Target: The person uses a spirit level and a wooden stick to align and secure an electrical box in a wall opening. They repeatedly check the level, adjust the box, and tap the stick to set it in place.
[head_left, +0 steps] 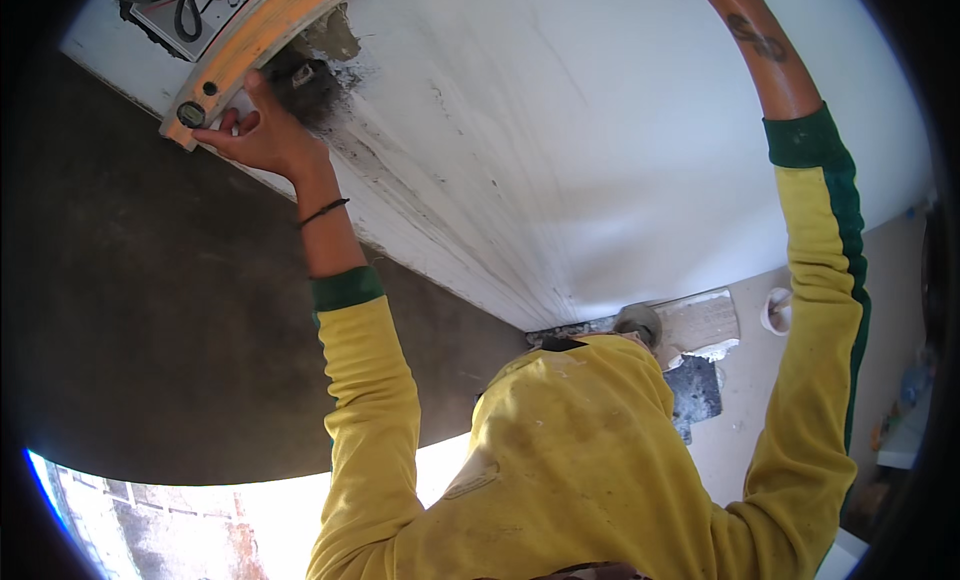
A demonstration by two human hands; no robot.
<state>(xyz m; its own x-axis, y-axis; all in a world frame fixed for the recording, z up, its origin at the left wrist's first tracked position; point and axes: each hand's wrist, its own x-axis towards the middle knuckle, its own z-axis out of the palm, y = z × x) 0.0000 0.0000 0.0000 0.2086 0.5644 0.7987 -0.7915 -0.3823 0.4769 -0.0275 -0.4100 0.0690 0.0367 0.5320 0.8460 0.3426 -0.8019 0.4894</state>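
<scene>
At the upper left, my left hand [272, 142] grips the lower end of an orange spirit level [262, 42] with worn grey edges. A round vial [191, 114] shows in the level close to my fingers. The level lies slantwise along the white wall [600, 110], beside a recessed electrical box [190, 18] with dark and red wires. Its upper end runs out of the picture. Reaching up at the right, my right forearm [765, 55] leaves the top edge, so the right hand is out of sight.
A dark surface [180, 280] meets the white wall on the left. Rough, blackened plaster [310, 85] surrounds a patch by the level. Down by the floor are a whitish board [695, 325], a dark grey slab [694, 390], a rounded grey object [638, 325] and a white container [776, 310].
</scene>
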